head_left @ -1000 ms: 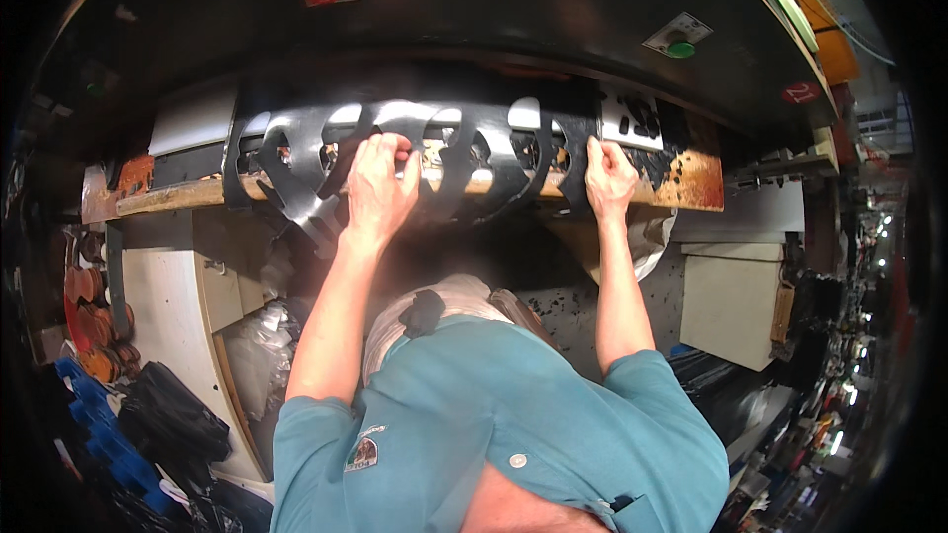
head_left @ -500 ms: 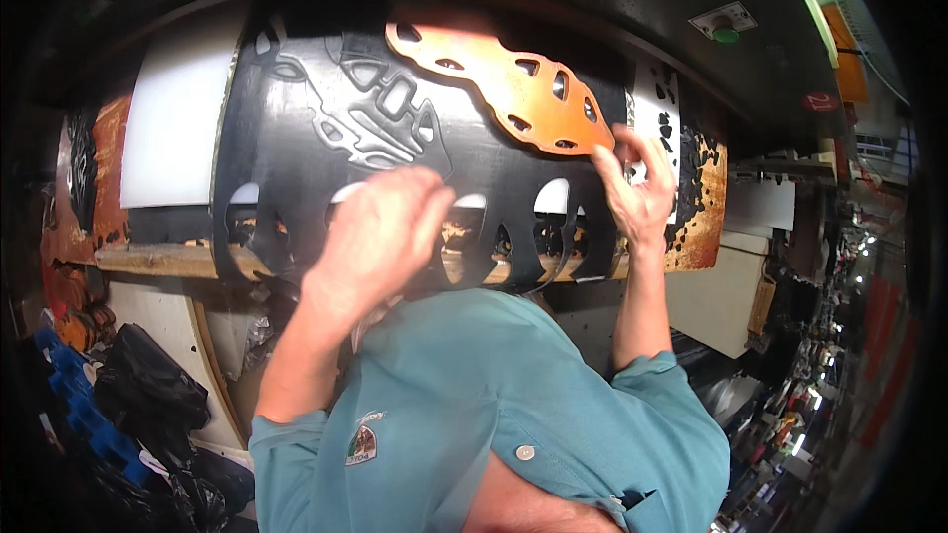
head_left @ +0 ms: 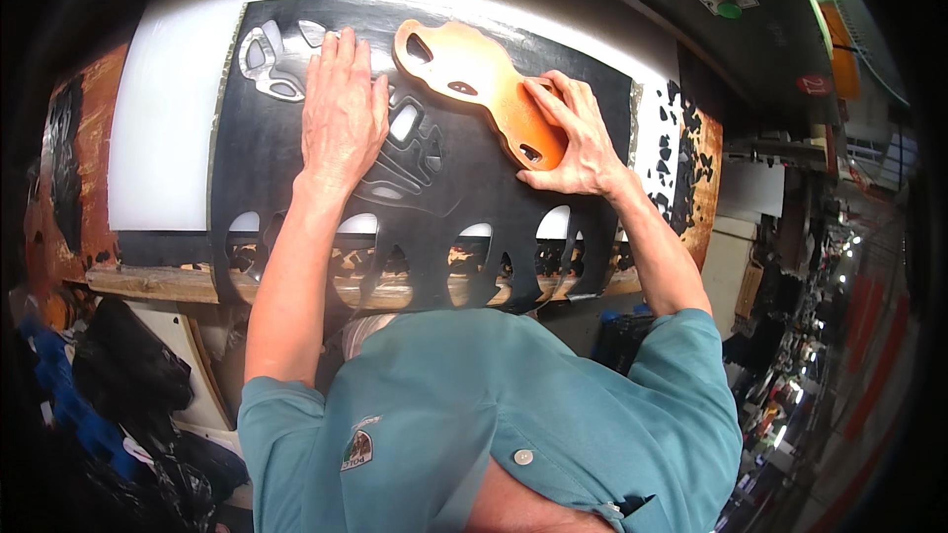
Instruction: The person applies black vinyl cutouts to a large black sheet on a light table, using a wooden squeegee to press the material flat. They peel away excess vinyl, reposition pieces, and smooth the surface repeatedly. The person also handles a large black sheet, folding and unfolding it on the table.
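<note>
An orange, sole-shaped cutting die with holes in it lies on a black rubber-like sheet. My right hand grips its near right end, thumb on the near edge and fingers over the top. My left hand lies flat on the sheet, fingers stretched out, left of the die. Under and beside that hand is a sole-shaped cut pattern with several openings, partly hidden by my fingers. Along the sheet's near edge run large rounded cut-outs, with scraps showing through them.
A white board lies left of the sheet. Small black scraps are scattered at the right. A dark machine part with a green button is at the upper right. A wooden edge runs along the front; black bags sit at lower left.
My left hand has moved away from me and flattened on the sheet over the cut pattern. My right hand has moved left and taken hold of the cutting die's end. More of the far edge shows.
</note>
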Demonstrator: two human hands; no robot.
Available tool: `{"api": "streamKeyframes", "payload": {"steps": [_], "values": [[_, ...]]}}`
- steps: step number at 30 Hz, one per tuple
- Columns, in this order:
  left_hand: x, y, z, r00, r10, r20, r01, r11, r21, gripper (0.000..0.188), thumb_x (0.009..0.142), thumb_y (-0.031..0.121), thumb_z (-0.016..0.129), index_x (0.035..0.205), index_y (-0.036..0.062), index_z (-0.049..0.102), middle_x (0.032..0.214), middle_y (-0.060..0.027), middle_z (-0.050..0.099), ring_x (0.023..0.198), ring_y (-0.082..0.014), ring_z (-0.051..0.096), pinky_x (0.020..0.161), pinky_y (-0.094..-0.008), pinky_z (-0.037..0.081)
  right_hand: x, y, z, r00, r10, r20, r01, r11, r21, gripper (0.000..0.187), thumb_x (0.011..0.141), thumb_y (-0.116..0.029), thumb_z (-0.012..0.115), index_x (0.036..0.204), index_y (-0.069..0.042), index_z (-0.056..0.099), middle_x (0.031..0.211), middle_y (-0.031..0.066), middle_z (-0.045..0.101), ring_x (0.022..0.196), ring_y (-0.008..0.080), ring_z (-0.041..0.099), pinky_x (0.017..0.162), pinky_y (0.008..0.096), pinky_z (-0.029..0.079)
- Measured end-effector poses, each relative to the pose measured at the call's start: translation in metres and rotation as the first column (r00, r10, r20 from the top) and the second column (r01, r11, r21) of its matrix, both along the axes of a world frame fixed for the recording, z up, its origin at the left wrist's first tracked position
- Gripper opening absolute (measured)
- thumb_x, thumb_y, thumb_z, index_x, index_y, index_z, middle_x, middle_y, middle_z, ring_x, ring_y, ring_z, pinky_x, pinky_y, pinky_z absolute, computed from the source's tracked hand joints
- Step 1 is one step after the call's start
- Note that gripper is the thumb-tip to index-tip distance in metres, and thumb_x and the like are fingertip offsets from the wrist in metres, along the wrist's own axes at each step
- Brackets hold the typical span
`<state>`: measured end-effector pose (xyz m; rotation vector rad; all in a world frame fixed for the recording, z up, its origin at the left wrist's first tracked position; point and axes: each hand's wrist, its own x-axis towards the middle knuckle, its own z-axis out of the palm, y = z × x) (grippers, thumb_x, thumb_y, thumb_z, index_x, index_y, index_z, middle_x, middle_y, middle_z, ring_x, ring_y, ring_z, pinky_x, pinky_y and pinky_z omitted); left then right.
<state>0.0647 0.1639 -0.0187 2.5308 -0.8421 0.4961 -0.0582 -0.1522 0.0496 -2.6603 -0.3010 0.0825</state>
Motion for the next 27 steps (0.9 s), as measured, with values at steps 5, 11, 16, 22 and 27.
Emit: {"api": "streamKeyframes", "payload": {"steps": [5,11,16,22,27], "values": [[0.004,-0.001,0.008,1.000,0.020,-0.004,-0.020,0.999,0.051,0.050,0.100,0.018,0.067,0.142,-0.0076,0.056,0.153,-0.0266,0.053,0.146,-0.0439,0.046,0.123,-0.0536,0.036,0.002,-0.024,0.012,0.973,-0.098,-0.211,0.193,0.849,0.493,0.117,0.060,-0.039,0.096,0.161,-0.007,0.045,0.154,0.0189,0.054,0.143,0.0337,0.049,0.123,0.0454,0.037],[0.003,-0.002,0.011,0.998,0.054,-0.010,-0.054,0.998,0.043,0.050,0.100,0.020,0.067,0.143,-0.0037,0.058,0.153,-0.0240,0.055,0.146,-0.0430,0.047,0.124,-0.0526,0.035,-0.025,-0.043,0.039,0.956,-0.245,-0.159,0.254,0.429,0.867,0.119,0.061,-0.029,0.099,0.159,0.006,0.041,0.156,0.0213,0.050,0.145,0.0291,0.049,0.125,0.0412,0.032],[0.006,0.002,0.002,0.998,0.055,-0.026,-0.054,0.998,0.044,0.051,0.099,0.020,0.068,0.143,-0.0032,0.058,0.152,-0.0250,0.056,0.147,-0.0435,0.046,0.124,-0.0529,0.035,-0.064,-0.069,0.075,0.866,-0.488,-0.112,0.295,0.319,0.901,0.115,0.065,-0.040,0.088,0.158,0.007,0.040,0.140,0.0179,0.060,0.127,0.0251,0.062,0.113,0.0367,0.046],[-0.004,-0.015,0.030,0.984,0.106,-0.142,-0.105,0.994,0.012,0.049,0.100,0.024,0.069,0.139,-0.0051,0.062,0.154,-0.0284,0.052,0.150,-0.0448,0.042,0.126,-0.0512,0.032,-0.111,-0.081,0.082,0.793,-0.588,-0.158,0.328,0.193,0.925,0.093,0.068,-0.038,0.086,0.142,0.007,0.053,0.120,0.0145,0.068,0.105,0.0218,0.071,0.095,0.0331,0.059],[-0.074,-0.079,0.069,0.624,-0.196,-0.757,-0.212,0.889,-0.405,0.064,0.096,0.046,0.075,0.130,-0.0078,0.067,0.118,-0.0238,0.074,0.104,-0.0297,0.075,0.089,-0.0407,0.060,-0.127,-0.061,0.069,0.761,-0.618,-0.199,0.333,0.109,0.937,0.083,0.070,-0.037,0.084,0.136,0.005,0.056,0.113,0.0123,0.068,0.097,0.0194,0.071,0.090,0.0320,0.060]]}}
